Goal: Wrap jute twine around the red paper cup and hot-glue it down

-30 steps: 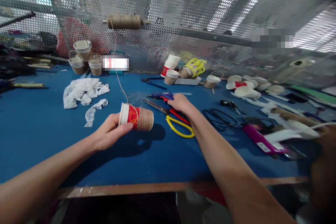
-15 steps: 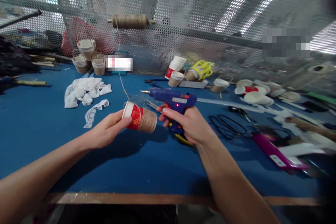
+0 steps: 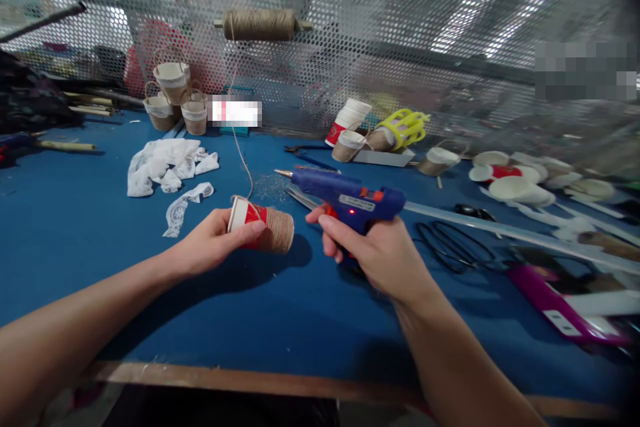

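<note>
A red and white paper cup (image 3: pixel 280 230), partly wound with brown twine, lies on its side in my left hand (image 3: pixel 213 240), whose fingers are wrapped round it. From the cup a strand of twine (image 3: pixel 241 153) runs up to a twine spool (image 3: pixel 259 25) on the mesh. My right hand (image 3: pixel 383 250) grips a blue hot glue gun (image 3: pixel 333 188) with a red light on. Its metal nozzle points left, above and apart from the cup. A long clear glue stick (image 3: pixel 475 217) sticks out of its back. Scissors (image 3: pixel 303 199) lie partly hidden behind the gun.
White lace (image 3: pixel 167 163) lies on the blue table (image 3: pixel 240 320) at left. Finished twine cups (image 3: pixel 173 93) are stacked behind it. Farther right are pliers (image 3: pixel 313 155), stacked paper cups (image 3: pixel 347 120), loose cups (image 3: pixel 517 190), a black cable (image 3: pixel 445 250) and a purple power strip (image 3: pixel 545 300).
My right hand has drawn the glue gun slightly to the right, away from the cup. My left thumb now lies farther across the cup, which has turned a little. The view has shifted.
</note>
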### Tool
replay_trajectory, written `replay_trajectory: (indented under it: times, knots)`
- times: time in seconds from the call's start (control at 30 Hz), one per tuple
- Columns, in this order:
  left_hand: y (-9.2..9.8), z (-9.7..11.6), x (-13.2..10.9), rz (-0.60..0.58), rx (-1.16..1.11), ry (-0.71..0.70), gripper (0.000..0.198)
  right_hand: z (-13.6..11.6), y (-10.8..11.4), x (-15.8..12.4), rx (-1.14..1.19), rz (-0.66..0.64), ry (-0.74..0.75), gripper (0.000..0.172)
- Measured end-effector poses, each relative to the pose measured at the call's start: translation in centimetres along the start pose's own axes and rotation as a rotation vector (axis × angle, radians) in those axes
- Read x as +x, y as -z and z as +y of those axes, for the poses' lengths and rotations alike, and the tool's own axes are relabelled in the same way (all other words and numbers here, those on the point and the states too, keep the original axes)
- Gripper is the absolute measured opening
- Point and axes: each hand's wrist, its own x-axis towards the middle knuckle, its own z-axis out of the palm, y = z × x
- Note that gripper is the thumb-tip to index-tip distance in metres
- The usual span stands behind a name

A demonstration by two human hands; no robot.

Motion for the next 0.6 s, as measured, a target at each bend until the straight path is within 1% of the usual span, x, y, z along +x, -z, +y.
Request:
replay_trajectory:
  times: [0.13,0.23,0.33,0.43,0.6]
  knots:
    - [-0.18,0.09,0.12,0.143,0.015,0.043,0.03,-0.67,0.5,-0.43,-0.166,0.02,0.006,0.019]
    - [-0.13,-0.17,0.32,0.208,-0.003,0.063,0.029,-0.69,0.35,-0.5,-0.203,0.012,0.018,0.018]
    - [0.07,-0.43,0.47,0.224,-0.014,0.055,0.028,-0.74,0.27,-0.51,-0.206,0.01,-0.002,0.02]
    - [0.24,-0.58,0.53,0.215,-0.033,0.051,0.026,-0.87,0.52,-0.59,-0.194,-0.006,-0.014,0.019]
    - [0.33,-0.65,0.63,0.181,-0.063,0.047,0.03,-0.67,0.99,-0.95,-0.248,-0.093,-0.01,0.017]
